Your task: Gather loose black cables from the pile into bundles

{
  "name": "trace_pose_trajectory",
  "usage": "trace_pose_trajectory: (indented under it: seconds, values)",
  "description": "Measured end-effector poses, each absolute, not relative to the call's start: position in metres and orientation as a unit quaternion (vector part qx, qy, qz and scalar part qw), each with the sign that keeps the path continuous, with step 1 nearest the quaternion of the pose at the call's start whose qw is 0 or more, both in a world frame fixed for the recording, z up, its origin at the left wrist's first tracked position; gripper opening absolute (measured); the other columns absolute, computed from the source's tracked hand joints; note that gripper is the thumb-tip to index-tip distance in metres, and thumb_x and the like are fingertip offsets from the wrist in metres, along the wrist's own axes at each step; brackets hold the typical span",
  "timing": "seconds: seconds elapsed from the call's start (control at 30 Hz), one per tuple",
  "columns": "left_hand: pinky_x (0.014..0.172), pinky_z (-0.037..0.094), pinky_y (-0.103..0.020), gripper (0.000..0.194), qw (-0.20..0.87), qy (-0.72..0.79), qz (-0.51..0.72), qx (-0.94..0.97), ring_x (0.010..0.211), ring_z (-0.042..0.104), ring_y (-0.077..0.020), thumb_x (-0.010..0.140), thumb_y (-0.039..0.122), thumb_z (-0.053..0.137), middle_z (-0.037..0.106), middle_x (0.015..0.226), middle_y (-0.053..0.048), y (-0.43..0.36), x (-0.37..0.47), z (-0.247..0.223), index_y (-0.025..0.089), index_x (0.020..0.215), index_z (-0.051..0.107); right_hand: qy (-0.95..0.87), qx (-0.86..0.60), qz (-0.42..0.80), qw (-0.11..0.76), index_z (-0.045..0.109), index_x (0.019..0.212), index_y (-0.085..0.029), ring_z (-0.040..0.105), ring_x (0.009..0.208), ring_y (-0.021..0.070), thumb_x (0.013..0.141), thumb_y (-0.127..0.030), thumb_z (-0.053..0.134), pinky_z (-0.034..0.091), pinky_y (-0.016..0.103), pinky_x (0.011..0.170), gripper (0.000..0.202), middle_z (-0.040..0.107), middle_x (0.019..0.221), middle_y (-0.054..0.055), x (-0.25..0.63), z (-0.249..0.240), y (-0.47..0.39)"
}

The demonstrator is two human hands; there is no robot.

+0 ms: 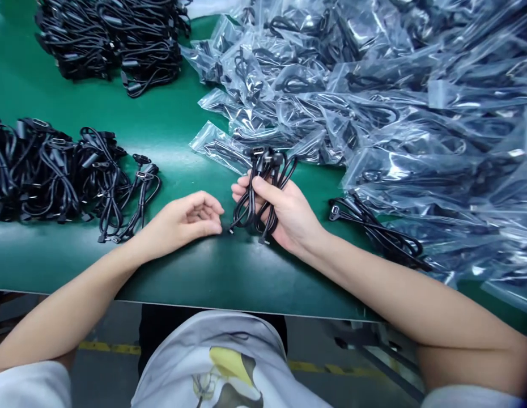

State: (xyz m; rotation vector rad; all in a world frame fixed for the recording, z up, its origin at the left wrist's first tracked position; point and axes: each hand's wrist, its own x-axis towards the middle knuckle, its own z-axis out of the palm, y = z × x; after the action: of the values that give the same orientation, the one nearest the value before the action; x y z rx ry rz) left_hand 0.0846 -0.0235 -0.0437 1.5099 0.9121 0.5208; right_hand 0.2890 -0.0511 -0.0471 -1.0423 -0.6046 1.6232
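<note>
Coiled black cables [270,192] are held in my right hand [289,212], its thumb pressed over them above the green table [174,283]. My left hand [191,221] is just left of the cables, fingers curled with a gap between thumb and fingertips, holding nothing. A pair of bundled cables [144,187] lies to the left, beside a row of more black cable bundles [55,170]. To the right of my right hand, loose bundled cables [374,226] rest on the table.
Clear plastic bags with cables inside [331,90] spread over the right and back right. A stack of black cables [114,45] sits at the back left. The table's front edge [246,311] runs just ahead of my body.
</note>
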Motion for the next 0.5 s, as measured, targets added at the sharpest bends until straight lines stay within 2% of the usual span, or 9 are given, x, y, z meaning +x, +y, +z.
trace_pose_trajectory:
  seconds: [0.17,0.33,0.5]
  values:
    - [0.063,0.050,-0.025,0.024,0.573,0.396,0.186,0.693,0.067,0.065,-0.0146,0.078,0.034,0.078,0.072,0.076,0.000,-0.037,0.095,-0.045,0.020,0.091,0.064,-0.283,-0.448,0.646,0.549,0.066,0.090,-0.022,0.071,0.107,0.0196,0.083,-0.037,0.077,0.057,0.035,0.098,0.021,0.074,0.104,0.002,0.293,-0.040,-0.048]
    - [0.062,0.051,-0.023,0.016,0.584,0.396,0.179,0.686,0.063,0.065,-0.0130,0.089,0.034,0.064,0.071,0.071,0.000,-0.039,0.097,-0.046,0.019,0.085,0.065,-0.290,-0.445,0.649,0.544,0.068,0.089,-0.021,0.071,0.105,0.0198,0.083,-0.037,0.076,0.058,0.034,0.094,0.019,0.075,0.102,0.002,0.293,-0.037,-0.050]
    - [0.062,0.051,-0.023,0.016,0.591,0.385,0.180,0.686,0.064,0.064,-0.0131,0.091,0.032,0.061,0.071,0.072,-0.001,-0.036,0.096,-0.045,0.018,0.084,0.065,-0.294,-0.445,0.646,0.545,0.067,0.089,-0.021,0.071,0.105,0.0201,0.081,-0.039,0.079,0.058,0.035,0.095,0.022,0.074,0.102,0.002,0.293,-0.038,-0.050]
